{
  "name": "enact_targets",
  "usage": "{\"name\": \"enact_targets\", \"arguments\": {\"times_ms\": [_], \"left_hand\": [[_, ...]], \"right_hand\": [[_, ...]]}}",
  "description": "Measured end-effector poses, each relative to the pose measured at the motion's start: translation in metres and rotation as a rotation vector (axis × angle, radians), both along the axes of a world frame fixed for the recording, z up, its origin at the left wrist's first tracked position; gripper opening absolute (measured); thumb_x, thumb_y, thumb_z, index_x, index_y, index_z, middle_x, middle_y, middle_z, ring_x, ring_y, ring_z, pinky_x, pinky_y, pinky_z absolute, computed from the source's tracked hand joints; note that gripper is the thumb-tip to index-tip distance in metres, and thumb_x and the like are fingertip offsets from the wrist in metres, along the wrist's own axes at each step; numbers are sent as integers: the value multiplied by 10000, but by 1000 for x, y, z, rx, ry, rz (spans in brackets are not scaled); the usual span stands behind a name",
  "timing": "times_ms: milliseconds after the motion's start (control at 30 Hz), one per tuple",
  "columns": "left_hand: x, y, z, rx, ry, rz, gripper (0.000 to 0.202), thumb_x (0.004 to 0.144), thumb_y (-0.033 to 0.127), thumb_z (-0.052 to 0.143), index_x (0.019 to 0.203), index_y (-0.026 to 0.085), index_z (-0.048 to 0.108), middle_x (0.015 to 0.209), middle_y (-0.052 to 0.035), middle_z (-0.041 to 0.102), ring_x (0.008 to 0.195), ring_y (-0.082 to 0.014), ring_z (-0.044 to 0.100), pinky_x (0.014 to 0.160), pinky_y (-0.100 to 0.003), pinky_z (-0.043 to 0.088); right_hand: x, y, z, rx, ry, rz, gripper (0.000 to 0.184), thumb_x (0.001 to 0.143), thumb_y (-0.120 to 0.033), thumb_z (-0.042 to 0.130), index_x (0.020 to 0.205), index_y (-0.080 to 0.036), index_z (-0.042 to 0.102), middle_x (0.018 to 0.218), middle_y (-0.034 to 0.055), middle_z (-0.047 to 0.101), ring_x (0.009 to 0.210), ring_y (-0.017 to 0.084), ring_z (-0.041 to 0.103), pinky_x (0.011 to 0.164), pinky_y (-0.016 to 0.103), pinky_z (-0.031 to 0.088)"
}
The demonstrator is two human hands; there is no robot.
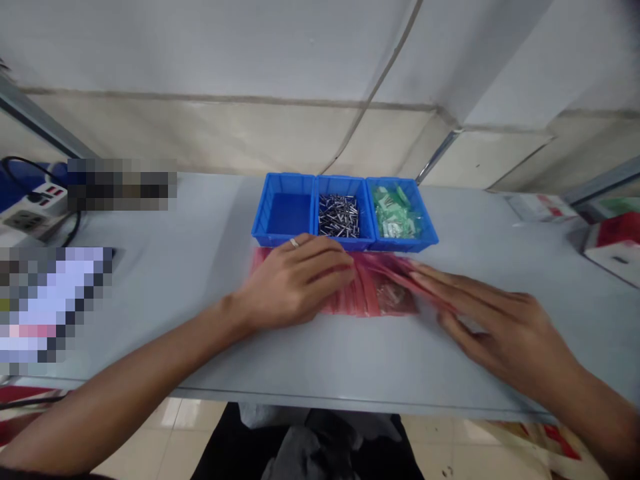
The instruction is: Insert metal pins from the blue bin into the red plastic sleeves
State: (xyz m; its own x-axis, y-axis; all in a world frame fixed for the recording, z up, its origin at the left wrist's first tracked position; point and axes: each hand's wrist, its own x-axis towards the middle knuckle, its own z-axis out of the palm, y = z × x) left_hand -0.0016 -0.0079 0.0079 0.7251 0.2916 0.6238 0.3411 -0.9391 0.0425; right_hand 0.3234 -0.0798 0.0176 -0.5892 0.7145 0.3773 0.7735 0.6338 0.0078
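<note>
A row of overlapping pink plastic bags lies flat on the table, just in front of the blue bins. Small items, too blurred to name, show through the bag at its right end. My left hand, with a ring on one finger, rests over the row; its fingers are bent and pressed together at the bags' upper edge, the thumb hidden. At the right, my right hand has a raised pink bag flap between its thumb and straight fingers, somewhat smeared by motion.
Three blue bins stand side by side: a bare left bin, a middle one with short metal pins, a right one with green-and-white packets. A power strip and blurred-out screen sit left. Boxes stand right.
</note>
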Motion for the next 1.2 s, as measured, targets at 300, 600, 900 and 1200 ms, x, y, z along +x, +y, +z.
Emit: {"name": "enact_targets", "arguments": {"times_ms": [300,600,900,1200], "left_hand": [[35,-38,-7,115,150,-64,276,1005,146,565,1245,62,672,1281,-173,710,1189,-267,682,976,-405,579],[52,-48,-13,103,184,18,329,1015,164,524,1298,62,656,1291,-144,705,1193,-278,666,997,-422,589],[53,-44,-13,70,24,87,188,1008,196,571,1063,86,713,1138,-116,760,1102,-243,706,945,-372,601],[70,-51,-31,104,288,64,443,1059,311,498,1375,20,606,1437,-189,623,1364,-315,585,1179,-434,469]], "right_hand": [[-3,2,-17,0,-101,54,587,1031,-212,574,1594,-208,408,1535,102,577,1347,283,627,1034,499,619],[0,-4,-16,-88,11,-31,633,1033,-259,589,1623,-283,361,1566,73,548,1345,276,630,1086,506,591],[32,-10,-25,-266,178,-119,607,1023,-137,542,1566,-395,460,1522,-26,597,1336,231,637,1203,402,499],[11,-2,-27,82,153,-2,696,947,-54,639,1590,-231,440,1462,91,647,1305,259,661,1121,406,566]]}}
